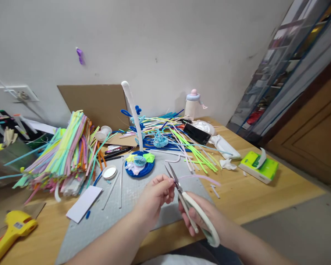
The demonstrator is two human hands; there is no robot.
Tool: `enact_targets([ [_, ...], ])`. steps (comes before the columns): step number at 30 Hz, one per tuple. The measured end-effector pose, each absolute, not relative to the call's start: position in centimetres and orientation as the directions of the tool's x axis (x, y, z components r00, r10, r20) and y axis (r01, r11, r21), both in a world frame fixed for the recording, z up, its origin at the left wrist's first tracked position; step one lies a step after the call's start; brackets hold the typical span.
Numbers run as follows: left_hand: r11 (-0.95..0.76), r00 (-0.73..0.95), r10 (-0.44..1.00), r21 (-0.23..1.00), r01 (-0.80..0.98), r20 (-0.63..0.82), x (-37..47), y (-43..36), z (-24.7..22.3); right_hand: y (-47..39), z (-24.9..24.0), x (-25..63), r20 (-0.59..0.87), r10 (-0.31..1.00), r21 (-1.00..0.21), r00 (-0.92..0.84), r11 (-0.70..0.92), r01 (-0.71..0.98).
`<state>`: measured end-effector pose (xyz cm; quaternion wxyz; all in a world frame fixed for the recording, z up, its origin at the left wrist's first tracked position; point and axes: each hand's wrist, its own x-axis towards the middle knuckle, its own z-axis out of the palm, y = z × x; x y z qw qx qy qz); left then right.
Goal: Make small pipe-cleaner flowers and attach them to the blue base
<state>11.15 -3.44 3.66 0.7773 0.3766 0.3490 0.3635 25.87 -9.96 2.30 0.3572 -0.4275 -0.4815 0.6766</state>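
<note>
Scissors (pixel 190 198) in right fingers (pixel 188 223); left fingers (pixel 168 186) pinch strip (pixel 200 176).

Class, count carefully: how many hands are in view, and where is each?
2: the left hand, below the picture's centre, fingertips right by the scissors; the right hand, to its right, gripping those scissors. No other hand shows.

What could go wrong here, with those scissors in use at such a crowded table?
The left hand has its fingertips right by the blades of the scissors in the right hand, so a slip might nick a finger. The white pole stands tall on a small blue base, so a knock from an arm could perhaps tip it.
</note>
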Motion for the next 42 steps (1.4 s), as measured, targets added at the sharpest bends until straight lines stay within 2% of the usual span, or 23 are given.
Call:
enact_targets([
  [5,0.469,0.498,0.821,0.827,-0.309,-0.278,11.5,-3.6,3.3,-10.2,1.9,26.3,-0.192,0.888,-0.953,-0.417,-0.271,-0.139],
  [10,0.482,0.511,0.807,0.829,-0.284,-0.295,12.2,-2.6,3.2,-9.7,0.9,26.2,-0.32,0.886,-0.913,-0.334,-0.383,-0.143],
  [14,0.562,0.537,0.745,0.807,-0.182,-0.397,13.4,0.0,2.7,-8.4,0.7,26.6,-0.368,0.895,-0.9,-0.253,-0.411,-0.147],
  [20,0.621,0.51,0.703,0.778,-0.1,-0.495,15.1,3.0,1.1,-6.6,0.4,28.0,-0.38,0.894,-0.884,-0.239,-0.427,-0.192],
  [25,0.629,0.464,0.71,0.773,-0.08,-0.53,16.1,3.6,0.0,-5.6,-0.3,28.5,-0.406,0.893,-0.893,-0.194,-0.433,-0.125],
  [29,0.581,0.431,0.752,0.81,-0.075,-0.499,16.2,3.5,0.5,-4.5,-0.6,28.9,-0.417,0.888,-0.905,-0.194,-0.425,-0.003],
  [32,0.488,0.438,0.8,0.87,-0.075,-0.411,14.8,2.9,1.7,-3.1,0.0,29.6,-0.453,0.87,-0.882,-0.194,-0.407,0.238],
  [34,0.413,0.461,0.821,0.908,-0.068,-0.338,13.4,2.2,2.5,-2.1,0.7,30.3,-0.44,0.893,-0.762,-0.1,-0.312,0.568],
  [36,0.29,0.492,0.837,0.956,-0.031,-0.238,11.7,1.6,3.0,-1.1,1.3,30.9,-0.291,0.956,-0.491,0.041,-0.186,0.851],
  [38,0.204,0.499,0.846,0.979,0.022,-0.188,10.1,0.9,3.3,-0.1,1.7,31.3,-0.172,0.98,-0.34,0.102,-0.156,0.927],
  [42,0.188,0.43,0.88,0.979,0.075,-0.201,7.1,0.1,3.1,1.3,2.2,31.2,-0.127,0.981,-0.296,0.147,-0.179,0.938],
])
